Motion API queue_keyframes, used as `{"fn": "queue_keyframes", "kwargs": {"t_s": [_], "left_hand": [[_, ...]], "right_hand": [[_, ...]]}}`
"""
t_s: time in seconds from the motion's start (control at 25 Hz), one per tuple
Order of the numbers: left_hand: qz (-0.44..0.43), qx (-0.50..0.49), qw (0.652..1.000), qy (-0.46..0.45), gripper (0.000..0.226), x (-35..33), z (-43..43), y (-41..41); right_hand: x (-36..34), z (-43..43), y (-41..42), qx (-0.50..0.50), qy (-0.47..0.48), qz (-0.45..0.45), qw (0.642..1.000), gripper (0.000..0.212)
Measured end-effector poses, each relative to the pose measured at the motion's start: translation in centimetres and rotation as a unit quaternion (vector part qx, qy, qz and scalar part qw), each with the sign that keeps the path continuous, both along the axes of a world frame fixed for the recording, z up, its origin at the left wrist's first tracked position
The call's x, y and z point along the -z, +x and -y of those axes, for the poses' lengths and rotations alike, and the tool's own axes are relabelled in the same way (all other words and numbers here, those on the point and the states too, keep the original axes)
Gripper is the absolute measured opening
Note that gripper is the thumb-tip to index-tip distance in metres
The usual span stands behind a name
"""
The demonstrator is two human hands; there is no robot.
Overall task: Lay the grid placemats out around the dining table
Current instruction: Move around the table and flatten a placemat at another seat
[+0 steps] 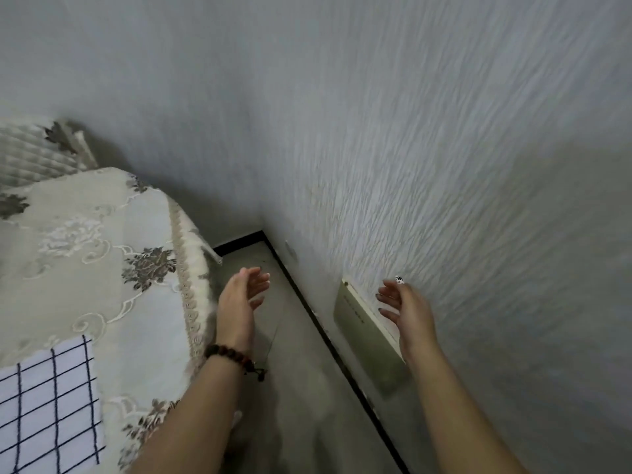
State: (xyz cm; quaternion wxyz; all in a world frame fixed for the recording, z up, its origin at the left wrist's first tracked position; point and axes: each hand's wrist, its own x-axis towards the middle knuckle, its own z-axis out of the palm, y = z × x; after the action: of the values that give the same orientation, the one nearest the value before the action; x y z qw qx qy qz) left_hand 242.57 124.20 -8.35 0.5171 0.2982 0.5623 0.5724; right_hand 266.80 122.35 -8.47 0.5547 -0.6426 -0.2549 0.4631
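Hands hang empty over the grey floor (301, 388), in the narrow gap between the worktop's edge and the textured wall (444, 165). The left hand (239, 295), with a dark bead bracelet (232, 357) at its wrist, has its grip wide open, fingers spread and palm turned inward, holding nothing. The right hand (407, 309) mirrors it, equally open and empty, close to a pale plate (369, 330) set low on the wall. One grid placemat (51, 412), white with dark lines, lies flat on the embroidered tablecloth (95, 254) near the worktop's rim at lower left, probably set there for a seat. With both hands free and clear of it, that mat looks placed; the hands seem to be between placements.
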Motion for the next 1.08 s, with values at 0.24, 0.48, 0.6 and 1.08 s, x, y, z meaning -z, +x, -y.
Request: {"fn": "queue_keyframes", "kwargs": {"t_s": [0.24, 0.48, 0.6, 1.08], "left_hand": [[0.012, -0.133, 0.991, 0.004, 0.025, -0.7, -3.7, -2.7], [0.030, -0.209, 0.977, -0.003, 0.022, 0.2, -8.3, -4.6], [0.011, -0.221, 0.975, -0.007, 0.024, 1.2, -12.7, -6.6], [-0.013, -0.398, 0.917, -0.007, 0.025, -1.5, -20.9, -21.7]], "right_hand": [[-0.3, -8.6, -3.3, -0.100, 0.020, -0.017, 0.995, 0.022], [1.0, -16.6, -6.3, -0.165, 0.014, -0.022, 0.986, 0.022], [1.4, -21.7, -8.5, -0.191, 0.016, -0.010, 0.981, 0.022], [-1.9, -39.4, -29.0, -0.386, 0.036, -0.016, 0.922, 0.022]]}}
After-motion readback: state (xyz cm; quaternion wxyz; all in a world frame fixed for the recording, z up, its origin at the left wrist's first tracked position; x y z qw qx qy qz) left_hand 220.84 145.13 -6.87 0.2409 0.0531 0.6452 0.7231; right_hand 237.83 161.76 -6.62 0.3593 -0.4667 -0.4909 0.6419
